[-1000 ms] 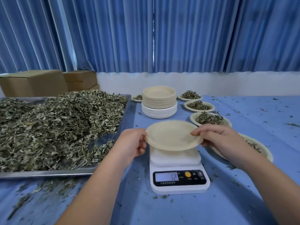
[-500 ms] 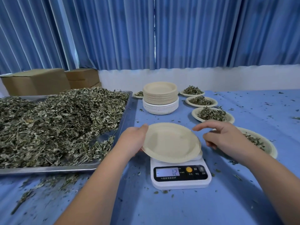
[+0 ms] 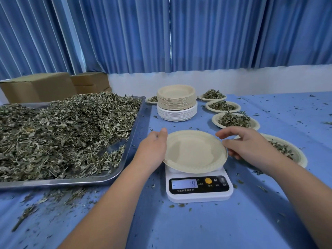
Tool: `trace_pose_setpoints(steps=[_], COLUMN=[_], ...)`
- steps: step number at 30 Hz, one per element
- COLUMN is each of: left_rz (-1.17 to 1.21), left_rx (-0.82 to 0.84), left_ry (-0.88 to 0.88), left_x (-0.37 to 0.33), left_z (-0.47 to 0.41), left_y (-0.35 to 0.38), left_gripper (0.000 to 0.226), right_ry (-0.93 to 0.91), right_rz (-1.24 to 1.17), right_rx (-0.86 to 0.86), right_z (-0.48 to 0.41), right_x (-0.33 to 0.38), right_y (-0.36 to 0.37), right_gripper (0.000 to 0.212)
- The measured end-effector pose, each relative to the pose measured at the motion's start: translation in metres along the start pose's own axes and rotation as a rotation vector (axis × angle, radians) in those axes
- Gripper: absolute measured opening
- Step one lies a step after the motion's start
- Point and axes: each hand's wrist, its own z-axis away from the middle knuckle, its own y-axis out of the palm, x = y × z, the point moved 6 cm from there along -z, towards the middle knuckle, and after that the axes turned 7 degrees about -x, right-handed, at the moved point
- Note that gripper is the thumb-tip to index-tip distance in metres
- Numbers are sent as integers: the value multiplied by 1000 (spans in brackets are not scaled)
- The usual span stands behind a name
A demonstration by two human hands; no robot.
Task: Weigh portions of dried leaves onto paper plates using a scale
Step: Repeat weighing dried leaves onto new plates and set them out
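I judge this to be the start of a new portion: an empty paper plate [image 3: 194, 151] sits on the scale [image 3: 197, 199] in the middle of the tabletop [image 3: 233, 221], with no leaves on it yet. It looks a little off-centre, overhanging the scale toward 9 o'clock.

My left grip [image 3: 152, 150] rests against the plate's rim at 9 o'clock with the thumb straight along the edge. Its fingers are hidden by the plate, so I cannot tell whether they curl under the rim. My right grip [image 3: 251, 148] is at 3 o'clock with its fingers loose and spread, holding nothing; one fingertip is touching or just beside the rim.

The display [image 3: 183, 184] shows a low number, too blurred to read with confidence.

The dried leaves [image 3: 62, 132] are heaped in a metal tray [image 3: 89, 180] at 9 to 10 o'clock of the scale. A stack of spare plates [image 3: 177, 103] stands at 12 o'clock, and filled plates [image 3: 233, 120] run from 1 to 3 o'clock.

The next move calls for both grips to come clear of the rim so nothing presses on the scale. The reading should then settle and probably be zeroed for the plate's own weight. After that, the left grip is nearest the tray and could bring leaves over in small pinches while I watch the display.
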Motion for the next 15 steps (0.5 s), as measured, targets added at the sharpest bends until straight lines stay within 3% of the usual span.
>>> trace_pose_setpoints(steps=[2,8,15], left_rz=[20,-37,104], left_rx=[-1,9,-81], left_ry=[20,3,-27], left_x=[0,5,11], left_z=[2,2,-3], left_y=[1,6,0], left_gripper=[41,74,76], right_ry=[2,21,31], right_rz=[-22,-51,-69], right_rx=[-12,-28,-55], right_z=[0,-1,-1], right_x=[-1,-3,-4], right_y=[-1,-2,-2], right_gripper=[21,21,22])
